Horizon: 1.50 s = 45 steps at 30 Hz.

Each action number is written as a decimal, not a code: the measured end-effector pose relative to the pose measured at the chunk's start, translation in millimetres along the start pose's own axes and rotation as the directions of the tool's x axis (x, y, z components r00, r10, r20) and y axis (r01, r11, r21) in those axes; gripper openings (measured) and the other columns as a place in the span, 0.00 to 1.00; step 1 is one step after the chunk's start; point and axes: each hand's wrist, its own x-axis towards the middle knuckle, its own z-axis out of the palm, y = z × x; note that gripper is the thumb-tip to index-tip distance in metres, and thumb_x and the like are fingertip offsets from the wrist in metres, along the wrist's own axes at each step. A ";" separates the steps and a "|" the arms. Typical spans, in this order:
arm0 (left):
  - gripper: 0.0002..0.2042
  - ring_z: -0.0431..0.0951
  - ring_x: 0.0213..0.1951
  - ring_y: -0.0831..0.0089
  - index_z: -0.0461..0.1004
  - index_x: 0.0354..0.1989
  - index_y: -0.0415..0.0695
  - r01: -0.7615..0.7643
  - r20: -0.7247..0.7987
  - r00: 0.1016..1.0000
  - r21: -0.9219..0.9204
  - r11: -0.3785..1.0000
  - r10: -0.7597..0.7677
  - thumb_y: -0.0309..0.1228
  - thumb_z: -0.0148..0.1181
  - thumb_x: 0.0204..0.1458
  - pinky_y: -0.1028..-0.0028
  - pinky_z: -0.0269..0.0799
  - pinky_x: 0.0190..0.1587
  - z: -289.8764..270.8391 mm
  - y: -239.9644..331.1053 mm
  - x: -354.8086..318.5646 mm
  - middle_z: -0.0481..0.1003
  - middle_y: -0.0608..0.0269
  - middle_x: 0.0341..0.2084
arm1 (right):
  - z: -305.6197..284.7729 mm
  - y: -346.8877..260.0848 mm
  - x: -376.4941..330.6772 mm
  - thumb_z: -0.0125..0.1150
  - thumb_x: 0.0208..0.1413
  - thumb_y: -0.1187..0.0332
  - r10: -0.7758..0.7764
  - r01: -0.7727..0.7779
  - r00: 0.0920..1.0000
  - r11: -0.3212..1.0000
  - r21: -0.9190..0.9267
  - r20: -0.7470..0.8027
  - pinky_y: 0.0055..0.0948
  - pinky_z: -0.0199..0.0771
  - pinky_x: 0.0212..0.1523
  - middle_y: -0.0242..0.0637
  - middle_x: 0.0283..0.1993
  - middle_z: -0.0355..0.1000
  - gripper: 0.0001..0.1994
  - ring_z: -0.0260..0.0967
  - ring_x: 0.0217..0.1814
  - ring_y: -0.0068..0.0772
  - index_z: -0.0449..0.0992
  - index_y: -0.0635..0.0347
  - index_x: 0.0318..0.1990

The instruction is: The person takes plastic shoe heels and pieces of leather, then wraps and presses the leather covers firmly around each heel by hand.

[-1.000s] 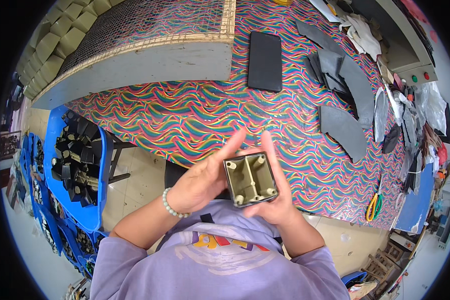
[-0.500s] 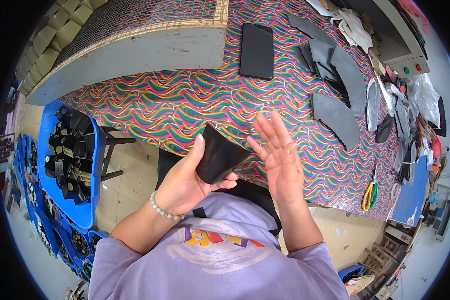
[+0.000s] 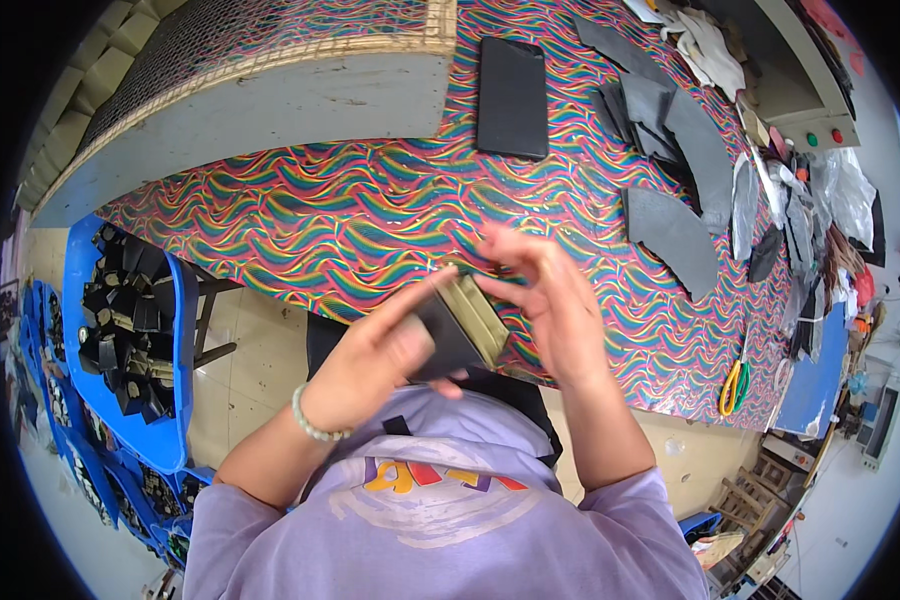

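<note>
— Two hands on one little box?
— Yes. The left hand [image 3: 375, 350] grips the small box [image 3: 460, 325] from below, just above the bright wavy table [image 3: 370, 220]. The right hand [image 3: 550, 300] touches its top edge, fingers loose.
— How do I do it well?
— I think: hold it tight, turn it slowly, keep it near your tummy.

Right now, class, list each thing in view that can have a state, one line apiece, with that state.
Small box: held tilted between both hands, olive inside showing.
Left hand: gripping the box.
Right hand: fingers spread, touching the box.
Black slab: lying flat on the table.
Blue bin: filled with black pieces.
</note>
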 end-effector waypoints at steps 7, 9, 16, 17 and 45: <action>0.49 0.59 0.63 0.59 0.47 0.68 0.40 -0.505 0.214 0.835 0.665 0.550 0.508 0.38 0.73 0.40 0.63 0.53 0.64 -9.1 12.1 7.5 0.59 0.52 0.60 | 11.2 -12.0 -17.3 0.64 0.53 0.69 0.191 -0.143 0.916 0.977 -0.159 0.354 0.33 0.54 0.66 0.44 0.66 0.54 0.38 0.53 0.69 0.36 0.50 0.64 0.68; 0.43 0.55 0.65 0.63 0.45 0.67 0.38 -0.460 0.114 0.886 0.333 0.823 0.449 0.37 0.67 0.48 0.65 0.51 0.65 3.6 1.3 12.3 0.55 0.52 0.65 | 19.4 -0.1 -27.5 0.64 0.51 0.72 -0.041 0.085 0.970 0.981 -0.175 0.241 0.31 0.57 0.64 0.41 0.63 0.53 0.40 0.55 0.67 0.34 0.47 0.60 0.70; 0.22 0.58 0.64 0.62 0.60 0.58 0.37 -0.379 0.033 0.923 0.244 0.893 0.383 0.33 0.47 0.56 0.64 0.51 0.65 22.5 -6.9 13.0 0.57 0.51 0.62 | 20.9 13.7 -43.8 0.64 0.52 0.67 -0.270 0.385 0.918 0.783 -0.488 0.291 0.35 0.54 0.65 0.48 0.65 0.52 0.43 0.50 0.70 0.42 0.44 0.63 0.70; 0.23 0.56 0.65 0.58 0.59 0.58 0.37 -0.474 0.142 0.866 0.541 0.695 0.480 0.36 0.49 0.57 0.62 0.49 0.65 21.9 -8.4 14.1 0.56 0.49 0.63 | 15.5 10.2 -41.0 0.63 0.53 0.65 -0.265 0.395 0.911 0.776 -0.491 0.315 0.37 0.51 0.67 0.50 0.67 0.49 0.42 0.47 0.72 0.45 0.44 0.64 0.70; 0.29 0.36 0.72 0.57 0.49 0.66 0.33 -0.345 0.108 0.937 0.434 0.832 0.333 0.44 0.33 0.64 0.63 0.32 0.69 3.5 7.7 24.1 0.44 0.47 0.69 | 46.0 32.3 -28.9 0.61 0.55 0.55 -0.514 0.548 0.809 0.481 -0.684 0.286 0.46 0.60 0.58 0.57 0.62 0.50 0.45 0.55 0.60 0.54 0.39 0.66 0.69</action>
